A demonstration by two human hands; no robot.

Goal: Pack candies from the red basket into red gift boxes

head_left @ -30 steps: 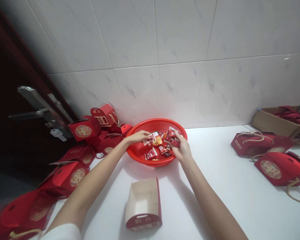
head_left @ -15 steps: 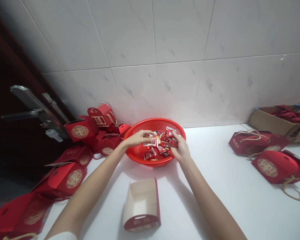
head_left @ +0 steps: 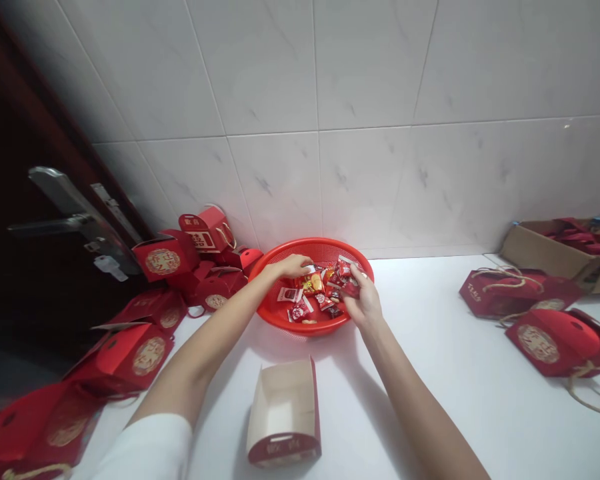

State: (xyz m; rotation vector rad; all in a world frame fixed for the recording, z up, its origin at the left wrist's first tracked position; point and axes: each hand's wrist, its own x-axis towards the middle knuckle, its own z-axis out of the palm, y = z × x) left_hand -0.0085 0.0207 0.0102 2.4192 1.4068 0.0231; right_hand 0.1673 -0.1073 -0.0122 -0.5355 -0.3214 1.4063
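Note:
A red plastic basket (head_left: 275, 319) stands against the wall with several wrapped candies (head_left: 300, 309) inside. My right hand (head_left: 364, 299) is at its right side, closed around a few red candy packets (head_left: 345, 268). Over the back of the basket, my left hand (head_left: 294, 267) reaches in with its fingers curled down and together. A whitish wrapper edge shows by its fingertips, but what they grip is hidden. An orange packet (head_left: 312, 284) and a white-edged dark red packet (head_left: 289, 295) lie below it. Nearer me, an open gift box (head_left: 283, 407) has a pale inside and red outside.
Several red gift boxes (head_left: 150, 357) are piled along the left, beside a dark door with a metal handle (head_left: 63, 225). Two red boxes with rope handles (head_left: 555, 340) lie at right, before a cardboard carton (head_left: 535, 243) of red ribbon-like material. A tiled wall (head_left: 370, 180) rises behind.
My left hand has moved away from the white-edged packet, which now lies in the basket, toward the back. My right hand stays on its candies. The view has shifted slightly.

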